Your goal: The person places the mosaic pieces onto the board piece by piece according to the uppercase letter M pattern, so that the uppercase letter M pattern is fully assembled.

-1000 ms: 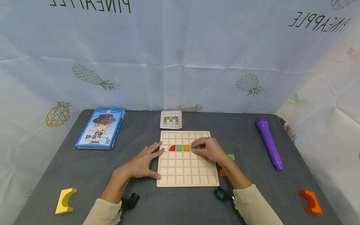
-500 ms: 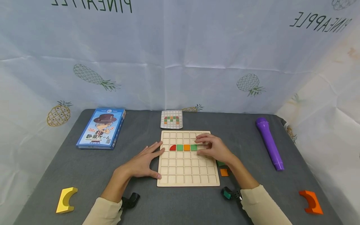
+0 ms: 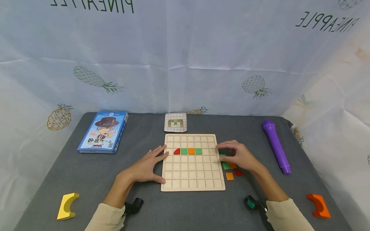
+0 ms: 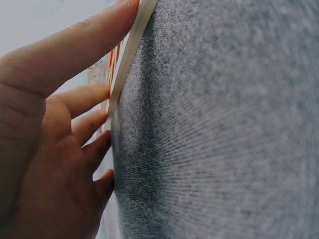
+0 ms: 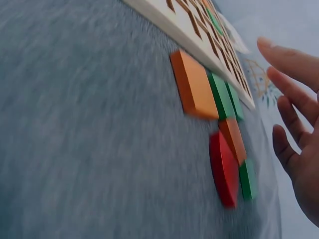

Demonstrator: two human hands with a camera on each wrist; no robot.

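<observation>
A wooden grid board (image 3: 193, 166) lies on the dark table. One row of it holds a red quarter-round tile (image 3: 177, 151), a green square tile (image 3: 184, 151), an orange tile (image 3: 191, 151) and another green tile (image 3: 198, 151). My left hand (image 3: 145, 166) rests spread at the board's left edge, fingertips and thumb touching its rim. Just beyond the right edge my right hand (image 3: 241, 156) hovers with nothing in its fingers. Under and beside it lie loose tiles: an orange one (image 5: 194, 87), green ones (image 5: 221, 96) and a red quarter-round one (image 5: 224, 169).
Behind the board lies a pattern card (image 3: 175, 122). A blue game box (image 3: 103, 132) is at the back left, a purple microphone-shaped tube (image 3: 276, 147) at the right. Nearer the front sit a yellow arch block (image 3: 67, 206) and an orange arch block (image 3: 319, 206).
My right hand has let go of the second green tile, which now sits in the row, and has moved right off the board to above the loose tiles. The left hand has stayed put.
</observation>
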